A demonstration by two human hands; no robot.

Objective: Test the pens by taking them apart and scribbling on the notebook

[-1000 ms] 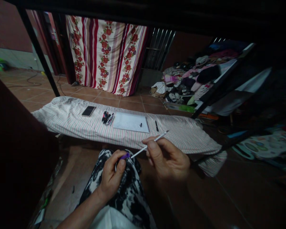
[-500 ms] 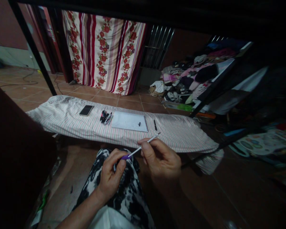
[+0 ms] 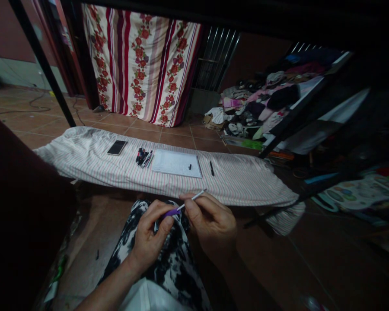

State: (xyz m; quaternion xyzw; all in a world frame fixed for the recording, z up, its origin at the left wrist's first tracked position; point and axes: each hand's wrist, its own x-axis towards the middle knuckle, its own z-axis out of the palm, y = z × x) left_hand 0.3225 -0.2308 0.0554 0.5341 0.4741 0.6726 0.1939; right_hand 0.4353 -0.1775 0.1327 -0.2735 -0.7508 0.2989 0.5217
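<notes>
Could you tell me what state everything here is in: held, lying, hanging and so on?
Purple tube: held in the left fingers.
White rod: held slanted in the right fingers, lower end at the tube's end.
Phone: flat, screen dark.
Pens: bunched together.
Notebook: flat, pale page up.
Black piece: lying on the notebook.
Black pen: lying alone.
Cloth: spread out, wrinkled.
Curtain: hanging.
Clothes: heaped.

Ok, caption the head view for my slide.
Left hand holds a purple tube; right hand holds a white stick at the tube's end.
</notes>
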